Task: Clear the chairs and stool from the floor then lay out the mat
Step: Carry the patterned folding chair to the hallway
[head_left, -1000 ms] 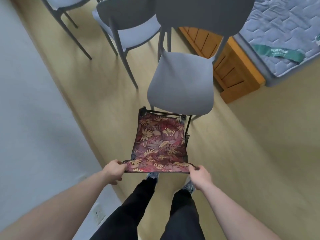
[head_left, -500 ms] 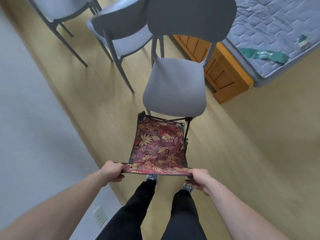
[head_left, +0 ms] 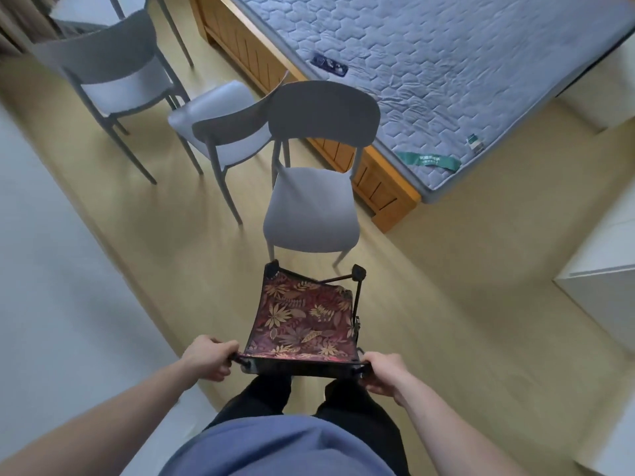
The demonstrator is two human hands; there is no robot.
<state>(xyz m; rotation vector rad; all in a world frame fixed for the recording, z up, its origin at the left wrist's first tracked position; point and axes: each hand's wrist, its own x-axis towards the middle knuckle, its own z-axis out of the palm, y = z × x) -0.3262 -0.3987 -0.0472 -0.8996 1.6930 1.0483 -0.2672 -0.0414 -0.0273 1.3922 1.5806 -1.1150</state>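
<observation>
A folding stool [head_left: 304, 317] with a dark red, gold-leaf fabric seat and black frame hangs in front of my legs. My left hand [head_left: 208, 357] grips the near left corner of its frame. My right hand [head_left: 383, 372] grips the near right corner. Just beyond the stool stands a grey chair [head_left: 312, 207] with its back toward the bed. A second grey chair [head_left: 223, 128] stands further left, and a third [head_left: 113, 77] is at the far left. No mat is in view.
A bed with a grey quilted mattress [head_left: 429, 63] on a wooden frame [head_left: 378, 187] fills the upper right. A grey wall [head_left: 44, 269] runs along the left. White furniture [head_left: 604, 280] stands at the right edge. Tan floor [head_left: 464, 304] lies between.
The view has tilted up, showing more of the bed and all three chairs. The stool is held higher and closer to my body, and both hands keep their grip.
</observation>
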